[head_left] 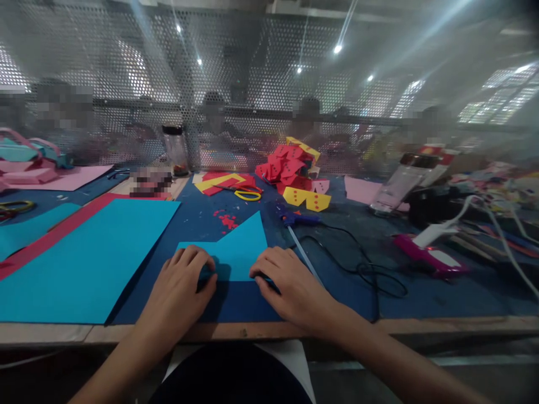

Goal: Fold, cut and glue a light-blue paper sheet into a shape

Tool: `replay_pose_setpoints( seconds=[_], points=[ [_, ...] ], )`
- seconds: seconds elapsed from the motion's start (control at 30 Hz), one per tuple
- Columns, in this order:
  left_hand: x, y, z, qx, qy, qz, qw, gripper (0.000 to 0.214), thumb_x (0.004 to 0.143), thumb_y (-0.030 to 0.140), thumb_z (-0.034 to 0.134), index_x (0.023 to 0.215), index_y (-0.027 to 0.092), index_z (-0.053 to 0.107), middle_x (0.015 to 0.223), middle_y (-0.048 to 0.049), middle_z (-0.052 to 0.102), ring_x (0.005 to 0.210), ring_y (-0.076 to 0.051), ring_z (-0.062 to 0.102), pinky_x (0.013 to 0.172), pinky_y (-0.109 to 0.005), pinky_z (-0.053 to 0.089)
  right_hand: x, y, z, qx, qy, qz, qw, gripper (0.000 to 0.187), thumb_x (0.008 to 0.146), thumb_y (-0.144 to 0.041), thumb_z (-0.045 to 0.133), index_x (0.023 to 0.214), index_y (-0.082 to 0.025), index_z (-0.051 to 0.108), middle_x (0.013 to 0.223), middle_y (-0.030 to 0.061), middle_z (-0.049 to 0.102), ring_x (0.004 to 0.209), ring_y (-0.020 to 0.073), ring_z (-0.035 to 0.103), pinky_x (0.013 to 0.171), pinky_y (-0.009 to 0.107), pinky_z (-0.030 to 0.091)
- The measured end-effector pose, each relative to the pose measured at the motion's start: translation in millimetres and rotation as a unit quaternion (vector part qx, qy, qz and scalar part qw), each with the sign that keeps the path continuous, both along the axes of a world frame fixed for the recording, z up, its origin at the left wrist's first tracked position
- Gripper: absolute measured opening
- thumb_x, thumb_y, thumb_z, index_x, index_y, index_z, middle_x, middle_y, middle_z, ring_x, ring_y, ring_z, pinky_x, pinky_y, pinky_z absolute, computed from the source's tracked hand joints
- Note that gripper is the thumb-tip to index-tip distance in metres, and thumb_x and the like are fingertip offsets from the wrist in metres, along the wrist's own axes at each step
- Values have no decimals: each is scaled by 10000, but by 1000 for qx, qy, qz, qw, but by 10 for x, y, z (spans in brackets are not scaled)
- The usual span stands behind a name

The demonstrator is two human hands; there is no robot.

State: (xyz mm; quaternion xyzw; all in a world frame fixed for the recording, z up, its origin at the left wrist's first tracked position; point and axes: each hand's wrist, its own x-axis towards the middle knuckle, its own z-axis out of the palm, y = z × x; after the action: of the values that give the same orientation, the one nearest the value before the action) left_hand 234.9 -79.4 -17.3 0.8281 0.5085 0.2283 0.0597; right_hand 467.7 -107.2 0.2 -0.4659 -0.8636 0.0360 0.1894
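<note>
A folded piece of bright blue paper (pixel 240 252) lies on the dark blue tabletop in front of me, one corner pointing up and away. My left hand (pixel 187 278) grips its left end, fingers curled over the top and thumb near the front edge. At the lower right corner, my right hand (pixel 286 278) pinches the same sheet between thumb and fingers. Parts of both lower corners are hidden under my fingers. Left of my hands lies a large blue sheet (pixel 96 258), partly over a red sheet (pixel 54 230).
Beyond the paper are yellow-handled scissors (pixel 247 195), small red scraps (pixel 227 220) and a heap of red dotted paper pieces (pixel 288 165). A blue glue gun (pixel 301 219) trails a black cord to the right. Clear bottles (pixel 176 151) stand farther back. A magenta device (pixel 433 258) lies right.
</note>
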Motion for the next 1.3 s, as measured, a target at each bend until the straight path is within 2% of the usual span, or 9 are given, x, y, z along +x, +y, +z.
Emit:
replay_pose_setpoints(
  seconds=[0.17,0.4,0.87,1.3],
  points=[
    [-49,31,-25,-10,-30,-10,999,121,910,252,505,995,260,590,1095,-43,619,1051,-289,524,897,-460,420,-2,-16,2,3,-4,2,1000,118,938,-138,514,950,-192,618,1017,64,635,951,212,527,801,358,339],
    [-49,14,-9,-11,-31,-10,999,111,898,274,519,958,255,610,1082,-47,626,1042,-291,527,914,-467,420,-8,-13,10,3,-11,-1,1000,118,938,-139,514,947,-190,621,1022,67,633,949,216,523,796,357,335],
    [-166,53,-17,-36,-47,-9,998,212,863,237,504,1032,288,622,1143,-36,629,1122,-307,492,904,-477,430,2,-18,5,-3,-9,1,1000,124,937,-132,504,958,-193,611,1027,65,627,947,213,512,800,359,329],
    [-268,93,-6,-11,-79,-27,996,202,843,210,496,999,251,618,1171,-52,637,1176,-293,484,992,-501,416,6,-14,-3,0,-10,0,1000,123,927,-131,514,967,-192,614,1024,59,625,948,204,520,795,350,338]
  ],
)
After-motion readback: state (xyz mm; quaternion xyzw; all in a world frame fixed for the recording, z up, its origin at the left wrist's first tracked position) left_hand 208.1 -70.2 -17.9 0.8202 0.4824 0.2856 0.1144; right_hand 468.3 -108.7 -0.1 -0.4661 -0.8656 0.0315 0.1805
